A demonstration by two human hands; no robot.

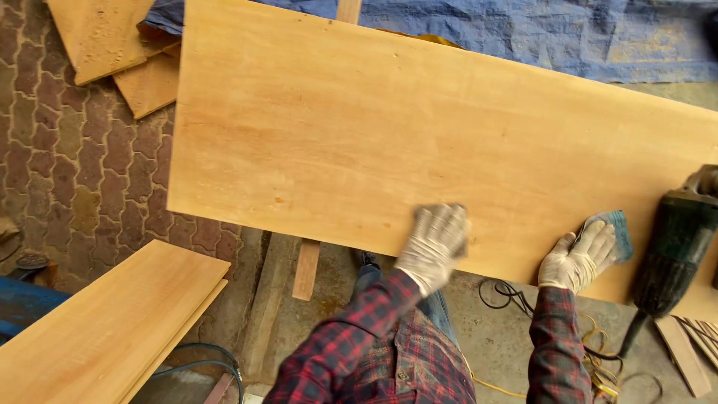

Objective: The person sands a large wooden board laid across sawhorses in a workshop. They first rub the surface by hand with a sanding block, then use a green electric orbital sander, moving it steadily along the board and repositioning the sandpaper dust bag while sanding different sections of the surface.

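A large pale wooden board (pixel 389 135) lies across a wooden support in front of me. My left hand (pixel 436 241), in a white work glove, presses down on the board's near edge, and a small dark sanding pad (pixel 463 248) shows under its fingers. The hand is blurred. My right hand (pixel 577 256), also gloved, rests on the near edge further right, with its fingers on a blue-green sheet of sandpaper (pixel 619 232). Both sleeves are red-and-dark plaid.
A dark green power tool (pixel 677 247) lies on the board's right end, and its cable (pixel 598 359) trails over the concrete floor. Stacked boards (pixel 105 322) sit at lower left, and more wooden pieces (pixel 112 45) at upper left on brick paving. A blue tarp (pixel 561 34) lies beyond.
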